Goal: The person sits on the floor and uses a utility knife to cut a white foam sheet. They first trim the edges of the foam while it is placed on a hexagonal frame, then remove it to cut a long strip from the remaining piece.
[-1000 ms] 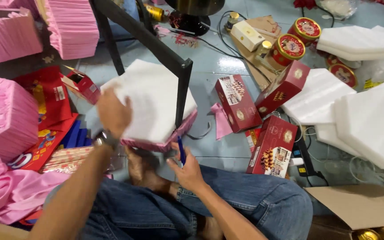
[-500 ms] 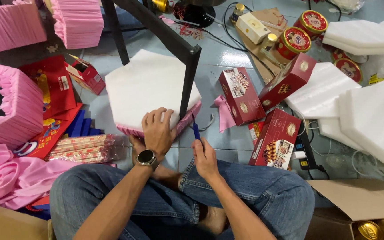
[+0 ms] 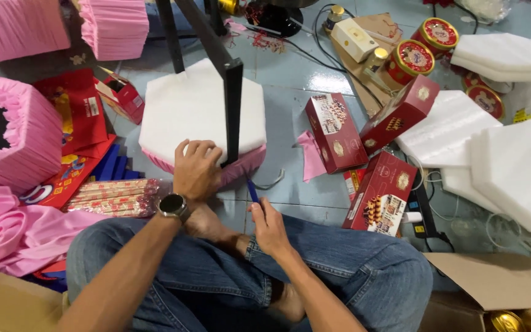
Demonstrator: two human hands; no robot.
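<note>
Shifted since the earlier frame: left hand (image 3: 196, 169), now flat, fingers spread, pressing the near edge of the white hexagonal foam slab with pink fabric rim (image 3: 201, 114) on the tiled floor. Right hand (image 3: 270, 224) closed around a blue pen (image 3: 252, 190), just beside the slab. Red cardboard boxes (image 3: 333, 132) lie right.

Right: stacked white foam sheets (image 3: 511, 160) and three red cartons (image 3: 381, 193). Far right: round red tins (image 3: 410, 58). Left: pink pleated paper stacks (image 3: 16, 138), pink cloth (image 3: 13, 230). Near right: brown cardboard box (image 3: 499, 283).
</note>
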